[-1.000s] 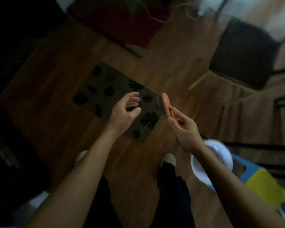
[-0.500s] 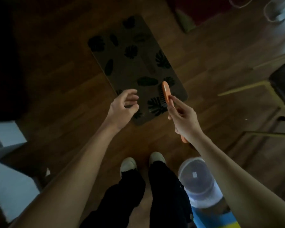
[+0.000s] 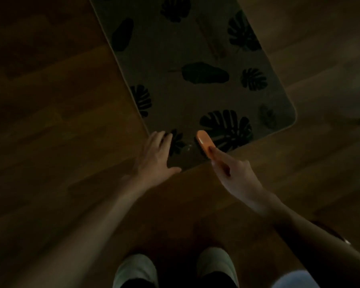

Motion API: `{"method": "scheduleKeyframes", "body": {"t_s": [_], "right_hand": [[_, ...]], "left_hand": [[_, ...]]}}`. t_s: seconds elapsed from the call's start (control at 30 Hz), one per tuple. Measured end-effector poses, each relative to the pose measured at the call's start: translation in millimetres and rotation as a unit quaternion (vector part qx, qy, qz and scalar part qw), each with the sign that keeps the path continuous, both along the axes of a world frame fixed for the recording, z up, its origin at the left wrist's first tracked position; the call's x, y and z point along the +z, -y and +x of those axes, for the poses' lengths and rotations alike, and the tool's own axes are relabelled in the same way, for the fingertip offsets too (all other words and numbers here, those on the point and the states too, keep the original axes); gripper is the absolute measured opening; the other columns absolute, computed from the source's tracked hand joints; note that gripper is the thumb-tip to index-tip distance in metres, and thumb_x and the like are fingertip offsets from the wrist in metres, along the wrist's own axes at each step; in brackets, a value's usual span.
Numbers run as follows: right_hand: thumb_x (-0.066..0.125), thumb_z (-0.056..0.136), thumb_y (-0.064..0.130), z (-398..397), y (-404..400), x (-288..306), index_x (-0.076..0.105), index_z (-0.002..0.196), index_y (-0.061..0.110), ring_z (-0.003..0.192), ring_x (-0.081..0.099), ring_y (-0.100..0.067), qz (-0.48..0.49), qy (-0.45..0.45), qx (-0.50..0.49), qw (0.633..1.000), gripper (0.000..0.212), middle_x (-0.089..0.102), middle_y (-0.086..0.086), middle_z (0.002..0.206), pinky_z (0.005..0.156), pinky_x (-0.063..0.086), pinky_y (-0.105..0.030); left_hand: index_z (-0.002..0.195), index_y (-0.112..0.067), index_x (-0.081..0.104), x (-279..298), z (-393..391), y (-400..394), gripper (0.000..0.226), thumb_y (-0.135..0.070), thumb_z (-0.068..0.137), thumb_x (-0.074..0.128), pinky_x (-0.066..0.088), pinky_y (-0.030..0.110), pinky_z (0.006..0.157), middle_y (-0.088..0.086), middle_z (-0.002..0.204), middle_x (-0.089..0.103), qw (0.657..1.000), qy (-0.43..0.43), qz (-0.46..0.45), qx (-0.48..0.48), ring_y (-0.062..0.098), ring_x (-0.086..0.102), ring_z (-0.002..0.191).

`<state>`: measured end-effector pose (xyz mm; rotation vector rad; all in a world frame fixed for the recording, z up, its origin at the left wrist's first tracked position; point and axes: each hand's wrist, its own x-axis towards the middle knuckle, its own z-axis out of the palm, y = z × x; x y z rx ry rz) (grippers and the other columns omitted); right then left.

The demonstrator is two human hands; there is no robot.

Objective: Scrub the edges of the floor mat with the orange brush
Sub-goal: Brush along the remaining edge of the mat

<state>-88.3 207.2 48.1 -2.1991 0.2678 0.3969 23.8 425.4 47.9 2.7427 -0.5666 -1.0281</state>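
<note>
Floor mat [image 3: 195, 90] lies flat on the wooden floor [image 3: 60, 121] ahead of your feet, long axis running away from you and slightly leftward, its near short edge just past both hands. Head view, dim light: your left hand [image 3: 156, 156] rests at the near left corner, fingers [image 3: 162, 140] spread and flat, overlapping the mat edge; I judge it is pinning the corner. Your right hand [image 3: 235, 177] grips the handle of the orange brush [image 3: 205, 143], fingers closed around it, index finger laid along the back. Brush long axis points away from you and to the left, head over the near edge between a large leaf print [image 3: 227, 127] and your left hand; whether the bristles touch cannot be told. Right hand is the nearer to the edge strip needing work. Mat: low pile, pale bound border, rounded corners, dark leaf motifs. Brush back: smooth, oval plastic. Pale shoes [image 3: 135, 271] visible below.
</note>
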Motion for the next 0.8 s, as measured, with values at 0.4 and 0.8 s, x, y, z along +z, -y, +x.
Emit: {"method": "scheduleKeyframes", "body": {"t_s": [0.4,0.8], "right_hand": [[0.039,0.098,0.038,-42.4,-36.5,-83.3,0.016,0.158,0.032,0.069,0.065,-0.03,-0.141,0.066,0.169,0.973,0.064,0.064,-0.015,0.112,0.049,0.052,-0.04],[0.044,0.104,0.024,28.3,-43.4,-74.0,0.031,0.155,0.022,0.071,0.066,-0.022,-0.166,0.083,0.052,0.981,0.053,0.069,-0.01,0.093,0.059,0.053,-0.036]], "left_hand": [[0.157,-0.018,-0.009,-78.6,-0.6,-15.3,0.123,-0.082,0.074,0.055,-0.003,0.06,0.119,0.002,0.163,-0.023,0.989,0.088,0.066,-0.097,0.026,-0.022,0.15],[0.157,-0.016,-0.007,-72.0,-5.6,-10.0,0.132,-0.081,0.067,0.064,-0.003,0.06,0.119,0.008,0.164,-0.02,0.99,0.075,0.111,-0.035,0.031,-0.017,0.15]]}}
